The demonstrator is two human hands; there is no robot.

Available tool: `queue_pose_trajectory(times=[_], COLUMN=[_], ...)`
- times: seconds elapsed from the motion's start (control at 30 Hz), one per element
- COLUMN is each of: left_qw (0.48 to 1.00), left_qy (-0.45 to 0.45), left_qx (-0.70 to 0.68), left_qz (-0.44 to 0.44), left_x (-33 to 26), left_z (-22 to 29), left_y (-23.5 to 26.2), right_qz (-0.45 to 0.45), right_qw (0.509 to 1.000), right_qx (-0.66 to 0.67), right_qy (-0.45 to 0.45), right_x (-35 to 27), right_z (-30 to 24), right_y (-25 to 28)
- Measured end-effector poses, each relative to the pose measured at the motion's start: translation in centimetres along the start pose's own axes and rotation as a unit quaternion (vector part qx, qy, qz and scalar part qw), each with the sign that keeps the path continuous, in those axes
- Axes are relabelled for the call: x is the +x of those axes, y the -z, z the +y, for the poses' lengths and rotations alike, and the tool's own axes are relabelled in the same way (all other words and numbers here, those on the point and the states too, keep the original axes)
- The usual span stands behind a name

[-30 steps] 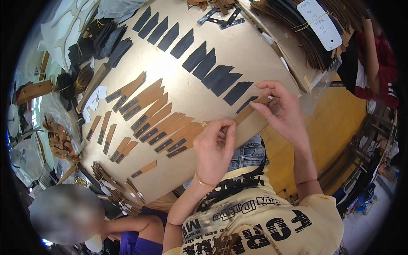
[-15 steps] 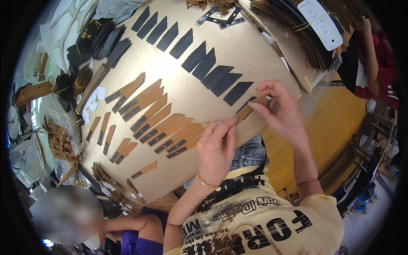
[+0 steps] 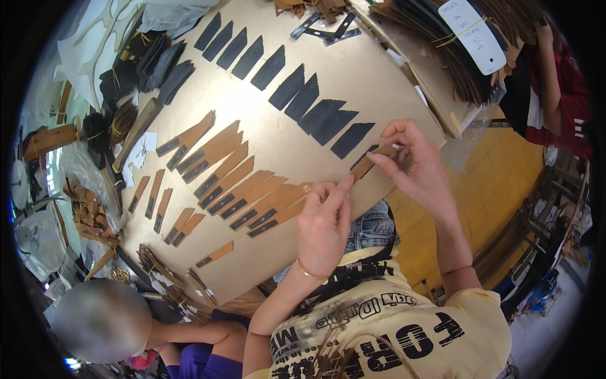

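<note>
My right hand (image 3: 416, 165) pinches one end of a tan leather strip (image 3: 371, 163) with a dark end, held just above the brown board (image 3: 353, 76). My left hand (image 3: 323, 226) reaches to the strip's other end with its index finger on it. Beside that hand lies a fanned row of tan strips with dark tips (image 3: 252, 202). A row of black pointed pieces (image 3: 303, 101) runs across the board behind them.
More tan strips (image 3: 154, 199) lie further left. Piles of black and brown cut pieces (image 3: 151, 63) sit at the board's far left edge. Stacked leather with a white tag (image 3: 473, 31) is at the top right. One person (image 3: 101, 322) sits lower left, another in red (image 3: 555, 95) at right.
My left hand has moved right and up to the strip held by my right hand. The strip has dropped slightly toward the board.
</note>
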State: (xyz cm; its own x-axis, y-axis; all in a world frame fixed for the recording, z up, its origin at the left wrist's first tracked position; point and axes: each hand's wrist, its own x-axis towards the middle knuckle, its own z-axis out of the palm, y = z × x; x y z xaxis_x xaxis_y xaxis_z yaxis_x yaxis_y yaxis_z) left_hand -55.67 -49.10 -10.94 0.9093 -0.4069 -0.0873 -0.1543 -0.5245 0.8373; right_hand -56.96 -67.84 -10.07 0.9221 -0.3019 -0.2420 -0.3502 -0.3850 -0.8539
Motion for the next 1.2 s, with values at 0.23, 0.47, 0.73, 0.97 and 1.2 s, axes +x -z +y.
queue_pose_trajectory(times=[0.23, 0.47, 0.73, 0.97, 1.2], left_qw=[0.988, 0.978, 0.977, 0.976, 0.958], left_qy=[-0.028, -0.023, -0.02, -0.019, -0.048], left_qx=[0.15, 0.197, 0.197, 0.202, 0.258], left_qz=[-0.038, -0.063, -0.082, -0.082, -0.111], left_x=[-0.6, -0.8, -0.6, -0.6, -0.5], left_z=[0.5, 1.2, 1.5, 1.5, 1.4], left_y=[-0.6, -1.1, -0.9, -1.0, -0.7], right_qz=[-0.001, 0.032, 0.035, 0.035, 0.041], right_qw=[1.0, 0.998, 0.999, 0.999, 0.999], right_qx=[0.0, 0.042, 0.022, 0.019, -0.007], right_qy=[-0.01, 0.03, 0.021, 0.028, 0.011], right_x=[-0.2, -0.3, -0.2, 0.0, -0.2], right_z=[-0.1, 0.7, 0.8, 0.7, 0.3], right_y=[0.0, 0.1, 0.1, -0.1, -0.2])
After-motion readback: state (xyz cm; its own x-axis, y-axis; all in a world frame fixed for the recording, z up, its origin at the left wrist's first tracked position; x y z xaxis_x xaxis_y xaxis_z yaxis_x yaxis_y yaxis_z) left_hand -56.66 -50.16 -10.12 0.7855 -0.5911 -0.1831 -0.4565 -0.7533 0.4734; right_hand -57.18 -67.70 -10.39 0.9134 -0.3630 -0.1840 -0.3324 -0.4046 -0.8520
